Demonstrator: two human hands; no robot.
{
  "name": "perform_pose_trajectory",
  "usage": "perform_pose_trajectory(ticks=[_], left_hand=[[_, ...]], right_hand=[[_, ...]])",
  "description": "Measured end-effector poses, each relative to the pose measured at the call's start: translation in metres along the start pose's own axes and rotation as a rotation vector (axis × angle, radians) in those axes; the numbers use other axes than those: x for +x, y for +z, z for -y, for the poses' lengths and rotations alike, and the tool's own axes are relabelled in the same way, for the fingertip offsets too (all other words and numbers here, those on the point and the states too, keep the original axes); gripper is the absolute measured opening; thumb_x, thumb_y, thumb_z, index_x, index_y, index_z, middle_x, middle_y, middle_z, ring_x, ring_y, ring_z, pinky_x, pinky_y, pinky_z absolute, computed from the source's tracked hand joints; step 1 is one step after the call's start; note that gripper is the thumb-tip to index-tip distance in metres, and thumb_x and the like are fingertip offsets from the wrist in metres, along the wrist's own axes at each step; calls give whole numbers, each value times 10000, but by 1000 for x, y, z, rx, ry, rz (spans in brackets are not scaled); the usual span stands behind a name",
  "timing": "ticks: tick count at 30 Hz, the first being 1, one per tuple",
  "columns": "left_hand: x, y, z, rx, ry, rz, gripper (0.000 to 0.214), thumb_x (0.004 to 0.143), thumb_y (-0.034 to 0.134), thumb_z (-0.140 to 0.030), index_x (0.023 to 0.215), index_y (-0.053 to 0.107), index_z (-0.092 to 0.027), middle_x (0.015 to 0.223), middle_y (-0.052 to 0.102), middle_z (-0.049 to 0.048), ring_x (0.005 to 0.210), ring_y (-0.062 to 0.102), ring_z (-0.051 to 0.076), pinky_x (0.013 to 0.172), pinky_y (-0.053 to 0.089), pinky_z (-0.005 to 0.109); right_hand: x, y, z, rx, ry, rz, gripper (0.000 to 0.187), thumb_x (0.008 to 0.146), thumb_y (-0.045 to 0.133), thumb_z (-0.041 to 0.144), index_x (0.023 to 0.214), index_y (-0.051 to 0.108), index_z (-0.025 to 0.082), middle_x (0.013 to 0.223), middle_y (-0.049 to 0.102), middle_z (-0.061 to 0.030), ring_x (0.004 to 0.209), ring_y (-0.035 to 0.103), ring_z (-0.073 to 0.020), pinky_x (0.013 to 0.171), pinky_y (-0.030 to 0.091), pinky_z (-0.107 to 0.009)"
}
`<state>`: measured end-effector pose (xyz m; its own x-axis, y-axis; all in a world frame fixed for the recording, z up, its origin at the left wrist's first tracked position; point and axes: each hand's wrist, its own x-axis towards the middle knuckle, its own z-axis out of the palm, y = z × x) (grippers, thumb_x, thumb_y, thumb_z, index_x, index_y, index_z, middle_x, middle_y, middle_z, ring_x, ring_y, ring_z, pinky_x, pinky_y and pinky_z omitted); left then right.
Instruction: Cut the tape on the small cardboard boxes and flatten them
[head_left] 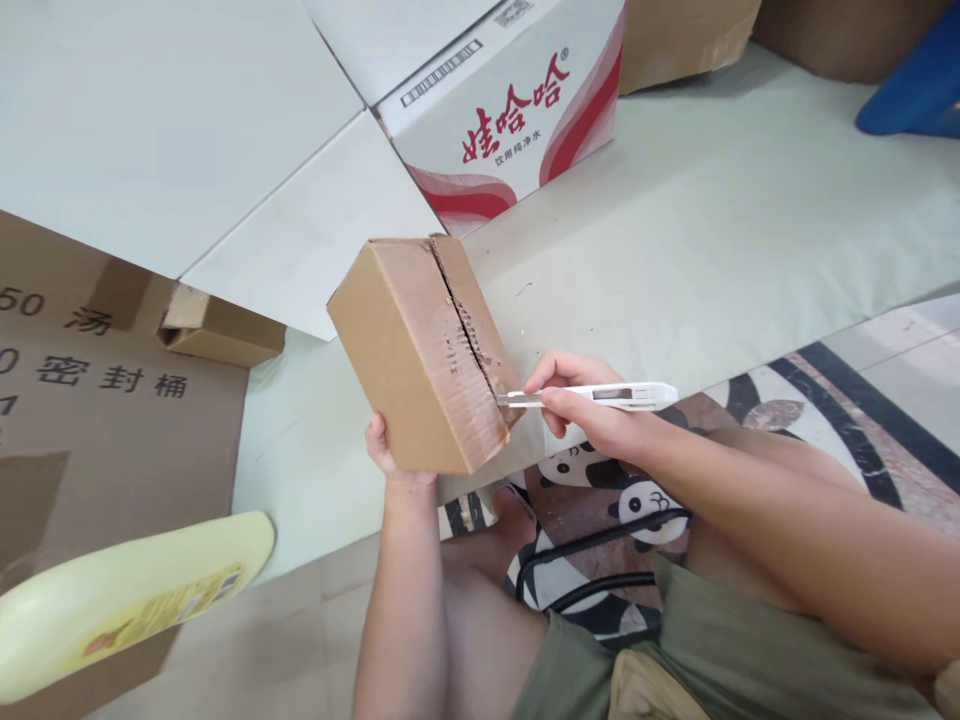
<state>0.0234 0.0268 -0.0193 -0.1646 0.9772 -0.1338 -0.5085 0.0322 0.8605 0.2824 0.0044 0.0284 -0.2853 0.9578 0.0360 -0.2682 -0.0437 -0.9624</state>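
A small brown cardboard box (405, 350) is held tilted above the pale cloth, with a taped seam split along its upper face. Beneath its near left corner my left hand (384, 450) grips it, thumb at the side and the other fingers hidden under the box. My right hand (574, 400) is closed round a white utility knife (630, 395). The knife's blade is out and its tip meets the seam near the box's right end. Rows of small punctures run beside the slit, and the tape there looks wrinkled.
Behind the box stand a white carton with red print (510, 120) and a larger white box (187, 110). A big brown carton (112, 400) is at left, with a pale yellow bottle (150, 600) before it. A blue object (915, 90) sits far right on the cloth-covered surface (712, 230).
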Motion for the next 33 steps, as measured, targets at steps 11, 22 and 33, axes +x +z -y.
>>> perform_pose_trajectory(ticks=[11, 22, 33], left_hand=[[0, 2, -1, 8, 7, -12, 542, 735, 675, -587, 1149, 690, -238, 1113, 737, 44, 1180, 618, 287, 994, 503, 417], [1, 3, -1, -21, 16, -4, 485, 764, 662, -544, 1136, 706, -236, 1099, 748, 37, 1125, 653, 268, 978, 519, 403], [2, 4, -1, -48, 4, -15, 520, 746, 681, -543, 1147, 701, -212, 1097, 750, 44, 1100, 661, 262, 972, 518, 398]], right_hand=[[-1, -3, -7, 0, -3, -11, 106, 838, 547, 301, 834, 557, 196, 537, 554, 55, 471, 506, -93, 480, 376, -230], [0, -2, -8, 24, 11, -1, 136, 843, 547, 319, 884, 566, 191, 570, 562, 48, 484, 503, -90, 477, 393, -225], [2, 0, -8, 60, 42, -10, 152, 806, 551, 324, 884, 555, 193, 697, 663, -6, 480, 512, -87, 454, 387, -229]])
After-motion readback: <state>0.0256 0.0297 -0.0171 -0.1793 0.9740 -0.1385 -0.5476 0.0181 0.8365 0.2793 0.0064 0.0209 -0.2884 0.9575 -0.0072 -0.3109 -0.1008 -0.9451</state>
